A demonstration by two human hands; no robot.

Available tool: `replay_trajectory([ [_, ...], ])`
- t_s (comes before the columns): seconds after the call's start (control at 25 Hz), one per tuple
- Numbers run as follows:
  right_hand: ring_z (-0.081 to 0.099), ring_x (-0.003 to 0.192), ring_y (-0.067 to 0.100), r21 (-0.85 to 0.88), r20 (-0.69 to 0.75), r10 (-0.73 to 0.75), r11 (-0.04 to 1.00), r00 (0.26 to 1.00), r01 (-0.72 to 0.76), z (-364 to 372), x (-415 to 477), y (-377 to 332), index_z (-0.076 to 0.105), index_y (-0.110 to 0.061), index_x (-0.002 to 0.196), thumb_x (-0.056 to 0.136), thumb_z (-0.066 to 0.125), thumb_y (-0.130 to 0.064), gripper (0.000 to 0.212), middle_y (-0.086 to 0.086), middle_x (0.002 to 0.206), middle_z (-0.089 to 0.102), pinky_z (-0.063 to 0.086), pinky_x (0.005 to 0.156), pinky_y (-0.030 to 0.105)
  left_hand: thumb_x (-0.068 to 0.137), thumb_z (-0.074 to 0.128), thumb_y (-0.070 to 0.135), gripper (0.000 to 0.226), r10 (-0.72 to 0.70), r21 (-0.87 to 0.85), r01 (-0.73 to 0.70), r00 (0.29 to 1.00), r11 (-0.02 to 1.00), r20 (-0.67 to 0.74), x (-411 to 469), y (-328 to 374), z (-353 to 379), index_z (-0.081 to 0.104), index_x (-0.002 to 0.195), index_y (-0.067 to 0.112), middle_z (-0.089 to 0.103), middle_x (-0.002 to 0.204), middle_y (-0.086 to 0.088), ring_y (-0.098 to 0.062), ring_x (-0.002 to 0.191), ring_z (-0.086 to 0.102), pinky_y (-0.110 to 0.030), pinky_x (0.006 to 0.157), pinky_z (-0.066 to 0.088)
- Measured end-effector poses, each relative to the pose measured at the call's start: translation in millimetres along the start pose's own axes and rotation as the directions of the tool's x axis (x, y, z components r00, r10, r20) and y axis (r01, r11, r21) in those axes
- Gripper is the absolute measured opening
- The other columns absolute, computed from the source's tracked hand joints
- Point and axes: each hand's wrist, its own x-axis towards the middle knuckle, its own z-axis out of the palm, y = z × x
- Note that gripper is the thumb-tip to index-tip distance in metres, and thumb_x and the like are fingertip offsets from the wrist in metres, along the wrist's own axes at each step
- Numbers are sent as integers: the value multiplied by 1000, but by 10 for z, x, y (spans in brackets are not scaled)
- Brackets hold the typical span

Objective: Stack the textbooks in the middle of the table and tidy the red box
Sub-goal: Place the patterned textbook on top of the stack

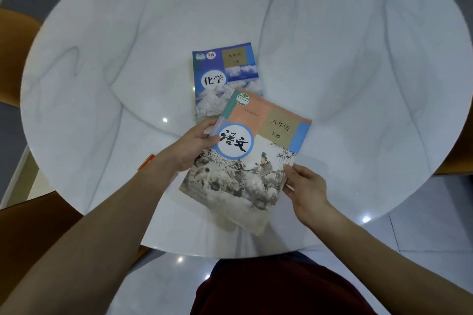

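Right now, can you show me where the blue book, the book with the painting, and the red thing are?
Blue book (220,77): head view, middle of its cover.
Book with the painting (245,161): head view, middle of its cover.
Red thing (147,161): head view, visible corner behind the left forearm.

White grey-veined table (128,71) is bearing a blue, cloud-patterned textbook (220,77); nearer, a salmon textbook (245,161) showing ink-wash figures.
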Motion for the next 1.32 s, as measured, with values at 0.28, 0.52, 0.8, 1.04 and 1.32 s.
replay_trajectory([
  [0.28, 57, 62, 17, -65, 62, -110, 991, 992, 114, 428, 346, -698, 60, -8, 74, 89, 58, 1, 18, 7, 78, 65, 49, 59, 26, 96, 48, 4, 34, 12, -166, -51, 973, 985, -229, 156, 262, -96, 46, 127, 17, 62, 107, -9, -21, 95, 59, -29, 81, 45],
  [0.52, 48, 58, 20, -172, 48, -170, 969, 984, 176, 923, 828, -1136, 64, 5, 100, 87, 63, -1, 15, 10, 71, 59, 42, 57, 28, 96, 47, 6, 37, -15, -186, -62, 923, 981, -384, 463, 423, -230, 44, 132, 9, 57, 128, -18, -28, 109, 55, -37, 91, 45],
  [0.8, 48, 62, 22, -269, 101, -206, 936, 973, 226, 1461, 1428, -1461, 64, 6, 109, 87, 64, -4, 24, 9, 68, 57, 47, 68, 34, 94, 50, 8, 38, 37, -99, -95, 880, 991, -474, 967, 670, -587, 48, 132, 9, 62, 122, -19, -24, 96, 57, -34, 79, 45],
  [1.04, 51, 61, 16, -341, 75, -199, 916, 977, 213, 1699, 1862, -1476, 65, 3, 113, 85, 66, -7, 30, 12, 81, 64, 46, 61, 25, 94, 49, 7, 42, 8, -29, -26, 861, 999, -508, 1337, 661, -699, 47, 135, 9, 60, 126, -18, -33, 109, 59, -41, 89, 52],
  [1.32, 51, 55, 19, -534, 37, -283, 805, 958, 259, 1730, 2092, -1365, 68, 4, 109, 86, 63, -12, 27, 7, 67, 61, 46, 55, 23, 91, 52, 7, 34, 73, 225, 65, 828, 972, -556, 1514, 501, -680, 55, 124, 3, 66, 113, -22, -37, 101, 62, -36, 79, 49],
])
